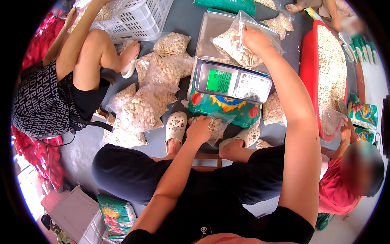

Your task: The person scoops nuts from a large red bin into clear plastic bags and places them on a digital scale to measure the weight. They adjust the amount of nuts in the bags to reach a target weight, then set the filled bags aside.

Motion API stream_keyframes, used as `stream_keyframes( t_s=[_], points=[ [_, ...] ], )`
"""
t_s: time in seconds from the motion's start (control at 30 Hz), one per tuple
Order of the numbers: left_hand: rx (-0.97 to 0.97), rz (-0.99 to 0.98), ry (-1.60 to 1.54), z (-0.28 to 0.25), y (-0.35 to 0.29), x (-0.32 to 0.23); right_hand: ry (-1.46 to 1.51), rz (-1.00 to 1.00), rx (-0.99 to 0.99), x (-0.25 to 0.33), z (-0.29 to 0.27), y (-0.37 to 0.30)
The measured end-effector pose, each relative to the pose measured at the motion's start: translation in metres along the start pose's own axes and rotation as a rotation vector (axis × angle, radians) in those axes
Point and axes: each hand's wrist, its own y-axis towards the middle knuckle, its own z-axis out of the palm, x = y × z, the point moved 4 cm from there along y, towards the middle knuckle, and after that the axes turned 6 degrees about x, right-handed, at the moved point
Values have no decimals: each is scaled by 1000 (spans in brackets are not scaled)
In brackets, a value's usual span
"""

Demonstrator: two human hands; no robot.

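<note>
On the steel pan of a digital scale [211, 38] lies a clear plastic bag of pale pumpkin seeds [231, 46]. My right hand [256, 40] is closed at the bag's mouth, with the clear film around its fingers; the fingertips are partly hidden. Down between my feet, my left hand [199, 131] is closed on the edge of another clear bag of pumpkin seeds [216, 127]. The scale's green display [219, 80] is lit. Beneath the scale is a green printed sack [227, 106].
Several filled bags [160, 75] are heaped left of the scale, beside a seated person [44, 93] and a white crate [140, 20]. At the right stands a red trough [309, 65] full of seeds, where a person in red [335, 189] holds a clear bag [332, 120].
</note>
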Motion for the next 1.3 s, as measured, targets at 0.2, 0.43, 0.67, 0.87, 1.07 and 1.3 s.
stream_keyframes(
  t_s=[0.2,0.43,0.67,0.87,1.07,1.3],
  points=[
    [-29,-6,-20,7,0,6,146,150,-154,5,-30,-5],
    [-98,28,-63,14,2,16,516,262,-383,-18,-49,-32],
    [-152,45,-85,25,-1,29,1251,69,-33,38,-40,-100],
    [-124,63,-128,16,-2,17,336,-324,715,195,132,-183],
    [-114,-2,-134,12,-10,24,372,-362,620,272,212,-216],
    [-61,4,-84,6,-9,23,184,-277,817,173,53,-168]
  ],
)
